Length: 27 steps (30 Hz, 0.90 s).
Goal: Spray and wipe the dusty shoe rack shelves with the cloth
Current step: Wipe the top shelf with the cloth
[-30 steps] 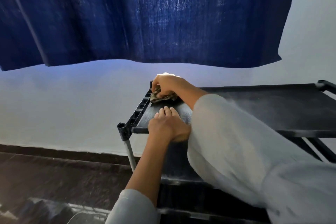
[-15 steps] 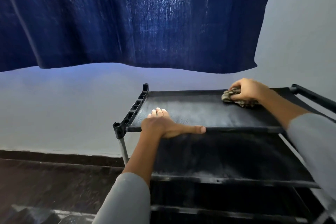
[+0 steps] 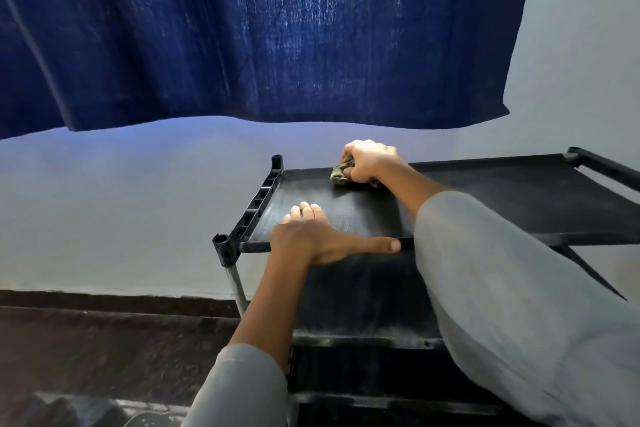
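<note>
the wiping looks under way on the top shelf [image 3: 485,198] of the black shoe rack [image 3: 258,204], and judging by what shows, most of the job is still ahead: the right hand [image 3: 369,163] has its fingers curled tight round a bunched greenish cloth [image 3: 341,175] pressed to the fabric near the back left of that shelf, while a pale film of dust lies on the second shelf [image 3: 363,295] and on its front rail. the left hand [image 3: 318,239] lies flat, fingers straight on the shelf fabric and thumb stretched along the front bar, bracing the frame rather than gripping anything. no spray bottle is in view, so whether spraying is finished cannot be told. for room, the cloth sits close to the back edge and to the ribbed left side rail [image 3: 263,196], so little travel is left that way; the long open run is rightward toward the far corner post [image 3: 573,152]. the blue curtain [image 3: 277,38] hangs well above the hands, and the wall [image 3: 121,211] stands just behind the rack.
</note>
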{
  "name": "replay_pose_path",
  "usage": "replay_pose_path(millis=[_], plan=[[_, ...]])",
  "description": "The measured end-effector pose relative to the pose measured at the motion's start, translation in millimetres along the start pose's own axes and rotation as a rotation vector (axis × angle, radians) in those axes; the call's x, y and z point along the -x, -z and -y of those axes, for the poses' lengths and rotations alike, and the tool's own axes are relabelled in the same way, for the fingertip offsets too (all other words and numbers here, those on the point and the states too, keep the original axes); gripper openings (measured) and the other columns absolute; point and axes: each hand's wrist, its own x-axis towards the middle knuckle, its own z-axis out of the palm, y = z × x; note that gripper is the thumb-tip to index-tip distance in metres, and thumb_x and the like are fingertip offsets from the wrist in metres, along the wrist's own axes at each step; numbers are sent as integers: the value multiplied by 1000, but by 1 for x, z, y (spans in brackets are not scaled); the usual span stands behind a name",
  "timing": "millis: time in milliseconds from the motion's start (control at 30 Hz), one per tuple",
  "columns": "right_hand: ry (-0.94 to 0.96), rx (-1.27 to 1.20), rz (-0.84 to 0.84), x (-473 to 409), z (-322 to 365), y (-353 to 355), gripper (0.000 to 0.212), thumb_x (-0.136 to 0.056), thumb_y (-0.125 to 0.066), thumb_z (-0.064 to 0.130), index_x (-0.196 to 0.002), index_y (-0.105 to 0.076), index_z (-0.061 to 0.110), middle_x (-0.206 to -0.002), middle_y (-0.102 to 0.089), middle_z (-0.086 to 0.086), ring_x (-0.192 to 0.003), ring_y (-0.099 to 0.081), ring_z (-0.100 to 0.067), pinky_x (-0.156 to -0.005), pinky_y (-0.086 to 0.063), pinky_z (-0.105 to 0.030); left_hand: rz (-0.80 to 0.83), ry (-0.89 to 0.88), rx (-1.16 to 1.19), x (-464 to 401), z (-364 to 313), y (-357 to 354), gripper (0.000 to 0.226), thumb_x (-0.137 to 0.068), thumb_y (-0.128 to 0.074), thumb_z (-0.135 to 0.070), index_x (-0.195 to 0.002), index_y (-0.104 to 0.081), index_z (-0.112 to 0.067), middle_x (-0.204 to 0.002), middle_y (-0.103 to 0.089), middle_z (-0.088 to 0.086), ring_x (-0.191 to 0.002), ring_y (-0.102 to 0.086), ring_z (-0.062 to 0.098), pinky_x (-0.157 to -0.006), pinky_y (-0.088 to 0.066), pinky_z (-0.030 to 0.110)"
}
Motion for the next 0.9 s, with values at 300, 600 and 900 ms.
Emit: replay_pose_path(millis=[300, 600, 900], plan=[[260, 50, 433, 79, -34, 35, 32, -90, -62, 23, -121, -56, 23, -111, -59, 5, -103, -57, -17, -91, -47, -35, 9, 2, 13, 6, -2, 1, 153, -40, -46, -102, -156, -7, -11, -164, -7, 10, -149, -15, 27, -116, -21, 42], [66, -20, 25, 20, -31, 7, 26, -83, -62, 18, -104, -57, 32, -110, -59, 4, -92, -58, -19, -65, -45, -26, 0, 13, 5, 5, -3, 0, 153, -39, -44, -102, -156, -6, -11, -164, -6, 7, -150, -11, 23, -117, -18, 42], [11, -11, 313, 25, -21, 14, 31, -89, -54, 24, -119, -58, 25, -114, -62, -2, -95, -61, -22, -75, -50, -30, -32, 24, -9, 7, -3, 0, 152, -33, -43, -104, -153, -21, -12, -158, -26, 7, -142, -32, 27, -110, -32, 43]])
